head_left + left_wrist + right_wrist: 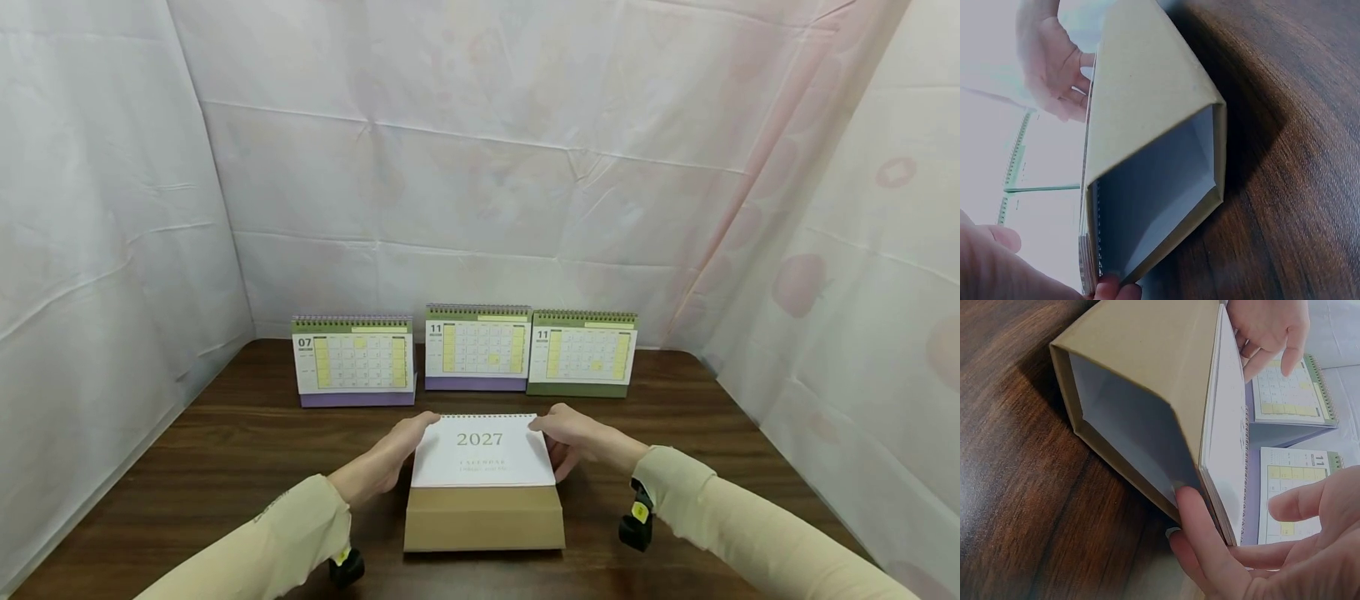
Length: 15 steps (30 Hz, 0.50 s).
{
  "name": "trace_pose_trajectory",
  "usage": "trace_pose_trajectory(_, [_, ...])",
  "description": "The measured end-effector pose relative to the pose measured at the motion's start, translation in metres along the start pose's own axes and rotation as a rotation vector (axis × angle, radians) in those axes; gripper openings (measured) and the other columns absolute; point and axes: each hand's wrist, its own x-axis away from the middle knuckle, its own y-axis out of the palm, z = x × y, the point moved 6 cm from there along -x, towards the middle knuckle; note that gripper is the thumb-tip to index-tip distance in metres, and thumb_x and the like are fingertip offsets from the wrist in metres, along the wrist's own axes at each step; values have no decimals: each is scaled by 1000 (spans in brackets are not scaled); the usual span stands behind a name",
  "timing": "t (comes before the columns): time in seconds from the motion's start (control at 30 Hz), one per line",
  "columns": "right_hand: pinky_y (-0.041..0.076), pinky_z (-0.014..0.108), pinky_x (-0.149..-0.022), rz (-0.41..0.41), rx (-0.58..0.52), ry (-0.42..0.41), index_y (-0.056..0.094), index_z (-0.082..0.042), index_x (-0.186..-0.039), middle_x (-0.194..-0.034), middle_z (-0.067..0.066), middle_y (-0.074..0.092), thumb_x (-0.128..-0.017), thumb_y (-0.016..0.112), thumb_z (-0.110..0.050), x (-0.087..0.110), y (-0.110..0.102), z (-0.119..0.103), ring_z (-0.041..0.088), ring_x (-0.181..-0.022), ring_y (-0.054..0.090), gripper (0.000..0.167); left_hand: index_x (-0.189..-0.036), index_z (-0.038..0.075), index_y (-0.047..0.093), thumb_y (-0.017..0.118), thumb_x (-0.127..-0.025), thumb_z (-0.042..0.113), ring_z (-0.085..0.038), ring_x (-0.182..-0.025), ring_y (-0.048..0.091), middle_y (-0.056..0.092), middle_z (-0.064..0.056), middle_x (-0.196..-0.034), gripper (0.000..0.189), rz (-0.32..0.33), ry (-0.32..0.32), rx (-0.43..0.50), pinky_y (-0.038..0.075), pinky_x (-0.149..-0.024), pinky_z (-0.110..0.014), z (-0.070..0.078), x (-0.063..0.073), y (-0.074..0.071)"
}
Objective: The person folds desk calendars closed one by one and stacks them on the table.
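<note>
A desk calendar (483, 458) with a white "2027" cover and a kraft-brown card stand (483, 518) is on the table in front of me. My left hand (393, 454) holds its upper left corner, and in the left wrist view the fingertips (1109, 289) curl at the hollow stand's open side. At the upper right corner my right hand (573, 437) holds the other side. The right wrist view shows its fingers (1200, 534) at the stand's opening and the thumb (1300, 501) on the cover side. A spiral binding runs along the top edge between both hands.
Behind stand a purple-based calendar (356, 362) at left, another purple-based calendar (477, 350) in the middle and a green-based calendar (581, 354) beside it. The dark wooden table (225, 467) ends at pale cloth walls (465, 192) behind and at the sides.
</note>
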Motion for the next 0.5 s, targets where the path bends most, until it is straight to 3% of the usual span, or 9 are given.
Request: trace_pose_trajectory(0.5, [59,42,-56,33,71,-16,63,3,-98,-85,19,62,-96,53,-22,-5,1,7,31,-76,63,27,-146,-2,35,41,-97,43,-47,-142,22,19,-28,-156,67,0,30,-3,28,-113,-58,-1,-3,2])
